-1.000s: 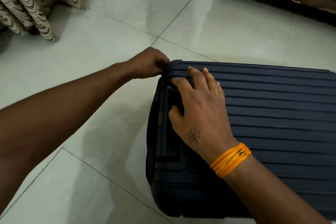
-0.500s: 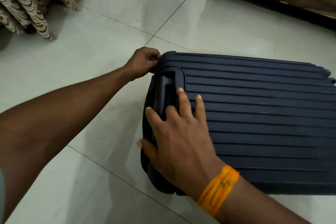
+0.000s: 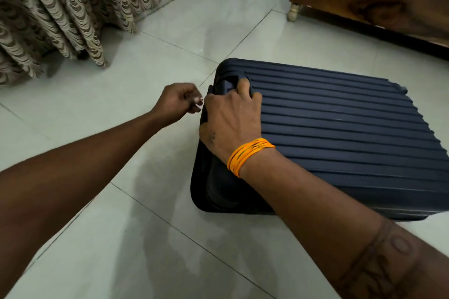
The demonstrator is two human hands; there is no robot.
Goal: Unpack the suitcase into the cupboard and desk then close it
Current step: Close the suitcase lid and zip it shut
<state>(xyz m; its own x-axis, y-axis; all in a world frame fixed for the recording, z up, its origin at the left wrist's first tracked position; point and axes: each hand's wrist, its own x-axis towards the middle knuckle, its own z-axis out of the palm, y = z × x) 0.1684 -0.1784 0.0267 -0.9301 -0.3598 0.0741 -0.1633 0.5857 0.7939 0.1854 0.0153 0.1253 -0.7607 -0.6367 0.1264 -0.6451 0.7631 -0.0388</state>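
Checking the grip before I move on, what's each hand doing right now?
Left hand: fingers curled in a pinch beside the suitcase; what it holds cannot be told.
Right hand: grips the suitcase's end.

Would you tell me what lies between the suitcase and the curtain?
In the head view, only bare tiled floor separates the suitcase from the curtain.

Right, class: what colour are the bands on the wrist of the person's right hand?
Orange, with thin dark streaks: the bands show best in the head view.
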